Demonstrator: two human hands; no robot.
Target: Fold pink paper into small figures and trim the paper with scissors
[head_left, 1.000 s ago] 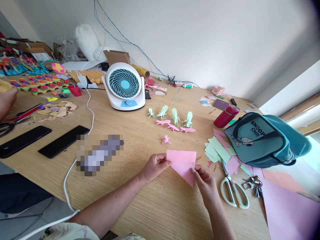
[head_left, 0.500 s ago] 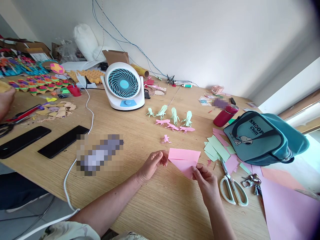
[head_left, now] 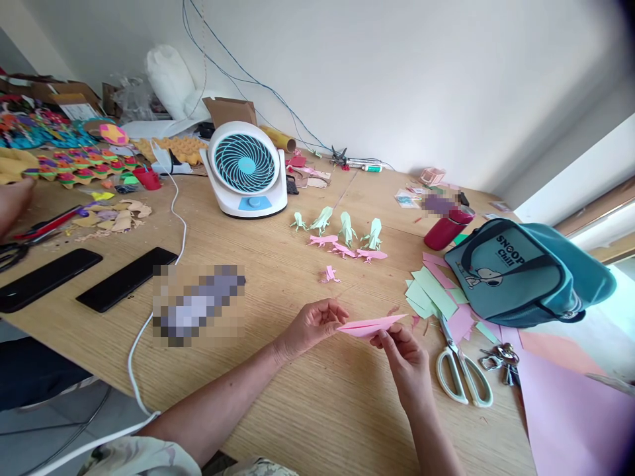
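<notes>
The table (head_left: pixel 307 410) spreads beneath the fingers (head_left: pixel 407 337). The bag (head_left: pixel 510 281) sits well to their right, the fan (head_left: pixel 247 167) well beyond them, leftward. Scissors (head_left: pixel 453 348) lie right of the right fingers. The right hand (head_left: pixel 409 367) pinches the pink paper (head_left: pixel 367 326) between thumb and fingers; the left hand (head_left: pixel 310 330) has its thumb at the paper's left tip, whether gripping I cannot tell. The nearest pink figure (head_left: pixel 330 275) stands beyond the left fingers.

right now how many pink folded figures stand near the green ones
4: the left pink figure, middle pink figure and right pink figure in a row in front of the green figures, and a fourth pink figure nearer the left hand. None looks hidden.
</notes>
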